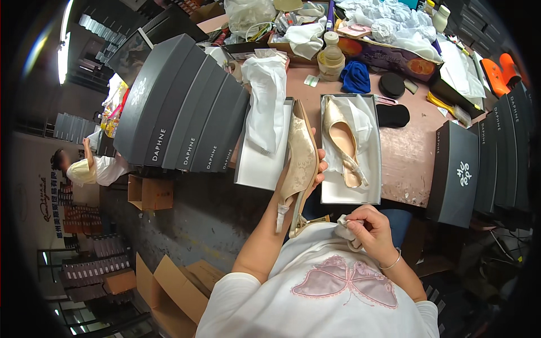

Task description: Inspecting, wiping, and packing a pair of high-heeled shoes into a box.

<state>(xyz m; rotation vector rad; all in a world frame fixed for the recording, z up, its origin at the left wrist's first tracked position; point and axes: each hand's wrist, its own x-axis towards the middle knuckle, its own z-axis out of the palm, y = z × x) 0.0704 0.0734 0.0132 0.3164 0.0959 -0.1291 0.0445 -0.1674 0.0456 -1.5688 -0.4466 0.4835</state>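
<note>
Rm: dark floor at L w/ open cardboard carton; another person far L. Pinkish worktable, scuffed, far side cluttered. Dk gray shoeboxes stand on it: L stack, R stack. Btwn them, open box w/ beige-gold shoe on white tissue; just L of it, open tray w/ wrapped bundle. Matching patterned shoe is in left hand, fingers curled round its side, toe pointing away, in front of tray. Right hand, nr heel end, pinches crumpled whitish cloth.
</note>
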